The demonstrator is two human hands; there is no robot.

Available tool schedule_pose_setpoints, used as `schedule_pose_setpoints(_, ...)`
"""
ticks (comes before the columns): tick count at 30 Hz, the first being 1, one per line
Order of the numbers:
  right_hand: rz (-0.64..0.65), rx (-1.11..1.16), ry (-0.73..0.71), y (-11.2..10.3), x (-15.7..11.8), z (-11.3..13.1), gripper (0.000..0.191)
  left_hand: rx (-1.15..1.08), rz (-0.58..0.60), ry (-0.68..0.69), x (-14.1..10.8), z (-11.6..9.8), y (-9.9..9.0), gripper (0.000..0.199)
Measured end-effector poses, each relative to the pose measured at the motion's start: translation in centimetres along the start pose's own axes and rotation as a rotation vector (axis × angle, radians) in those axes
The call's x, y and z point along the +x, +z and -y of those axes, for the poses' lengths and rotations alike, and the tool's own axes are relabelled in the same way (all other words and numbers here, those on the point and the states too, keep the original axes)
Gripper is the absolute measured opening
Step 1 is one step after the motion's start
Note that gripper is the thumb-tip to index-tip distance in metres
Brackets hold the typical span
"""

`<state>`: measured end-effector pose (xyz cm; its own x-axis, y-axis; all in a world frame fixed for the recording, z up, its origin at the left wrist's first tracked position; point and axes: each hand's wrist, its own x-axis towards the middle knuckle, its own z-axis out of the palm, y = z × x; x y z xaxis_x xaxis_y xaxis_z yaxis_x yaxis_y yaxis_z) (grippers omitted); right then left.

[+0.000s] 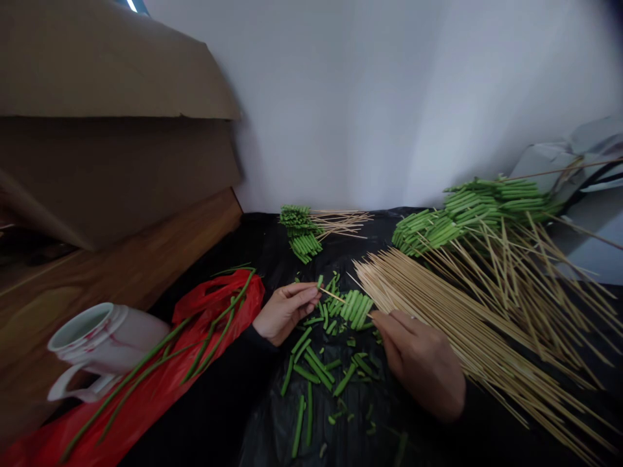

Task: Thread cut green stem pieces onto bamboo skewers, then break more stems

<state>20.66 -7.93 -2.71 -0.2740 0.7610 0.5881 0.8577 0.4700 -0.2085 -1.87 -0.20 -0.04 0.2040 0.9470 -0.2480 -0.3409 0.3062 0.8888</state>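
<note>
Bamboo skewer (333, 295): left hand (283, 314) pinches green-bean segment (320, 281) crosswise at its tip; right hand (424, 360) pinches shaft beyond threaded segments (357, 309)

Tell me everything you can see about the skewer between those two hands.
The skewer is a thin, pale stick, seemingly bamboo, slanting down from the left hand to the right hand. Short green bean pieces line up side by side across it near the right fingers. A bare stretch follows, then one more piece at the left fingertips. The right hand hides the rest.
</note>
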Motion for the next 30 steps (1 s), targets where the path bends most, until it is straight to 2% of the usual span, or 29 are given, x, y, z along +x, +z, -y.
schedule_pose_setpoints(11, -0.026, 0.011, -0.022, 0.04, -0.03, 0.21, 0.024, 0.022, 0.032, -0.021, 0.17, -0.04, -0.38, 0.019)
schedule_pose_setpoints(21, 0.002, 0.041, -0.012, 0.25, -0.13, 0.17, 0.024, 0.044, 0.043, -0.039, 0.17, 0.16, -0.35, 0.019)
schedule_pose_setpoints(30, -0.009, 0.06, -0.009, 0.37, -0.26, 0.19, 0.024, -0.099, 0.095, -0.15, 0.1, 0.39, -0.17, 0.015)
